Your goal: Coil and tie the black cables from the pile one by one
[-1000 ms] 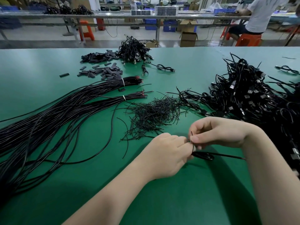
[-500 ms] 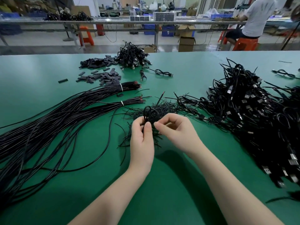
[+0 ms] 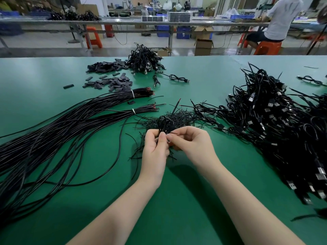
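Note:
My left hand (image 3: 155, 151) grips a small coiled black cable (image 3: 165, 123) upright over the green table; one cable end (image 3: 177, 106) with a red tip sticks up behind it. My right hand (image 3: 192, 145) pinches a thin black twist tie (image 3: 172, 133) at the coil's waist, right beside my left thumb. Just behind my hands lies a heap of loose thin ties (image 3: 180, 117). Long straight black cables (image 3: 62, 131) fan across the left of the table in two banded bundles. A big pile of coiled cables with USB plugs (image 3: 276, 124) fills the right.
Dark flat sleeve pieces (image 3: 113, 82) lie at the far left-centre, with a smaller heap of coiled cables (image 3: 143, 61) and two single coils (image 3: 178, 79) beyond. A person in a white shirt (image 3: 281, 20) sits at the far bench. The table's far edge (image 3: 194, 56) runs behind.
Both hands moved forward from near the front edge to above the tie heap. The coil was turned from lying sideways to standing upright. Over the last half second the hands barely shifted.

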A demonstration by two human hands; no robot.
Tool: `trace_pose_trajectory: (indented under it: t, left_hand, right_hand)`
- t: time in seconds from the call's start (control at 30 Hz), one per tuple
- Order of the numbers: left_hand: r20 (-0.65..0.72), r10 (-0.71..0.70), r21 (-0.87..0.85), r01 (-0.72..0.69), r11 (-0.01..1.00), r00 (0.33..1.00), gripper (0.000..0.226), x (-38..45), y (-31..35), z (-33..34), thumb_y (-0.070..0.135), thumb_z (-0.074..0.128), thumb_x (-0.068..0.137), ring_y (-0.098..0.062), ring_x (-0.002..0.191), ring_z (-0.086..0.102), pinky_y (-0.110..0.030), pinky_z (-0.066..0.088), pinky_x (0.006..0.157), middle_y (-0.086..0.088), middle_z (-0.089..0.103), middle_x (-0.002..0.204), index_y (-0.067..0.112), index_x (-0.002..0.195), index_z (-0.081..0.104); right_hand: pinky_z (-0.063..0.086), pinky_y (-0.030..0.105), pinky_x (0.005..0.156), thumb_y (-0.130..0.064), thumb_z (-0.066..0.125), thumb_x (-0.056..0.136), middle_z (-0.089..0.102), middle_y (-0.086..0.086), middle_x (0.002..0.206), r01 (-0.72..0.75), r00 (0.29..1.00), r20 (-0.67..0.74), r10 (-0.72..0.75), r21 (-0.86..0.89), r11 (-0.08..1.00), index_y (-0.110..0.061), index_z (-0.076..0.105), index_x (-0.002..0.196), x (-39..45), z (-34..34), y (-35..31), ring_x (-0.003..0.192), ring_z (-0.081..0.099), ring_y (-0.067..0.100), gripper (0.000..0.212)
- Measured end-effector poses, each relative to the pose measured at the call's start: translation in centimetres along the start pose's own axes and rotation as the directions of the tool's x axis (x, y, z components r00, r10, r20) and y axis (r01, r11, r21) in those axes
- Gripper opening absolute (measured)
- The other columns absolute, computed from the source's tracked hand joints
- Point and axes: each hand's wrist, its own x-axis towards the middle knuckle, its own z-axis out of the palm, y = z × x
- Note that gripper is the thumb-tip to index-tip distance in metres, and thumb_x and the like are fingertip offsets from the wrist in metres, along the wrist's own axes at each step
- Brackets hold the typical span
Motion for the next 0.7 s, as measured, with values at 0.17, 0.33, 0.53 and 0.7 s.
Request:
trace_pose_trajectory:
  t: [0.17,0.33,0.53,0.7]
  left_hand:
    - [0.007,-0.016,-0.035,0.016,0.999,1.000,0.017,-0.02,0.11,-0.06,0.018,0.037,0.105,-0.001,0.046,0.030,-0.013,0.030,0.046,0.018,0.042,0.049,0.017,0.089,0.042]
    - [0.025,-0.019,-0.048,0.020,0.999,1.000,0.019,0.14,-0.02,-0.22,0.019,0.036,0.106,-0.002,0.048,0.033,-0.013,0.031,0.047,0.018,0.045,0.053,0.019,0.087,0.042]
    - [-0.013,-0.051,-0.071,0.050,0.996,0.999,0.046,0.11,-0.18,0.19,0.029,0.031,0.107,0.000,0.055,0.040,-0.011,0.036,0.052,0.016,0.041,0.062,0.039,0.064,0.046]
    - [0.072,-0.163,-0.249,0.176,0.952,0.984,0.027,0.51,0.25,-0.43,0.024,0.040,0.105,-0.008,0.053,0.034,-0.021,0.031,0.056,0.008,0.042,0.062,0.019,0.079,0.045]
  right_hand:
    - [0.058,0.026,0.070,-0.016,0.080,0.077,0.073,-0.002,0.069,-0.018,1.000,-0.001,0.018,-0.113,0.993,-0.022,0.071,0.078,0.21,0.01,0.13,0.064,0.066,0.006,0.011]
    - [0.048,0.011,0.062,-0.022,0.081,0.077,0.071,-0.014,0.067,0.055,0.998,-0.022,-0.062,-0.244,0.968,-0.027,0.069,0.074,0.27,0.15,-0.09,0.061,0.062,-0.004,0.013]
    - [0.046,0.012,0.060,-0.020,0.079,0.077,0.070,-0.011,0.067,0.103,0.992,-0.033,-0.118,-0.297,0.949,-0.026,0.069,0.069,0.34,-0.19,-0.35,0.060,0.061,-0.001,0.014]
    - [0.048,0.021,0.062,-0.016,0.078,0.078,0.066,-0.008,0.062,0.073,0.995,-0.056,-0.088,-0.223,0.972,-0.024,0.066,0.066,0.16,-0.23,-0.10,0.058,0.057,0.005,0.019]
